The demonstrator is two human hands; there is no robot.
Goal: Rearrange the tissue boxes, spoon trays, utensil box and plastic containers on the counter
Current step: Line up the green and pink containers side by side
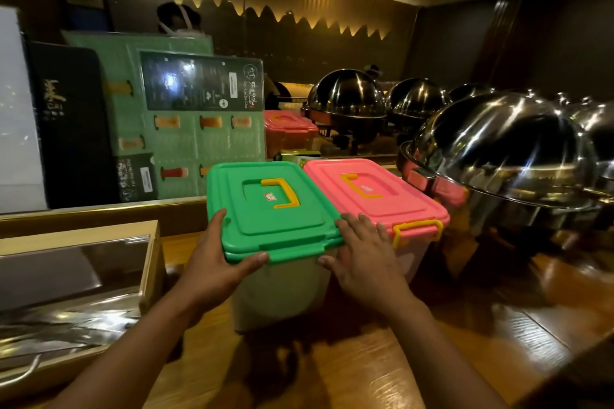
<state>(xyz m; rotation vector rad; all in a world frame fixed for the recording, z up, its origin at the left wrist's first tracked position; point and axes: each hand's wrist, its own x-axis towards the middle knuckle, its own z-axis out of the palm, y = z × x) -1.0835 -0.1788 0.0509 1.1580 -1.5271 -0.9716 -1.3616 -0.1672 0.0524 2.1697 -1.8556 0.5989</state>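
- Plastic containers sit side by side at the middle of a wooden counter (382, 372): a green-lidded container (272, 209) on the left and a pink-lidded container (375, 192) on the right, their lids touching along one edge.
- Both have translucent bodies and a yellow carry handle lying flat on the lid; the pink one also shows a yellow latch (417, 231) on its near end.
- Left hand (212, 262) clamps the near left corner of the green lid, thumb hooked under the rim and fingers curled over the side.
- Right hand (362, 256) rests with fingers spread apart over the near right corner of the green lid, fingertips reaching the seam with the pink lid.
- Judging by this two-handed hold, the green container is being positioned beside the pink one, so the container part of the task looks well under way.
- A wooden box with a clear lid (76, 279) stands at the near left, possibly the utensil box; what it holds cannot be made out.
- No tissue boxes or spoon trays can be identified, so that work appears to remain.
- Another pink-lidded container (289, 126) sits farther back.
- Domed steel chafing dishes (498, 149) line the right side.
- Green menu boards (186, 129) lean upright at the far left; the room is dim, with warm wall lights.
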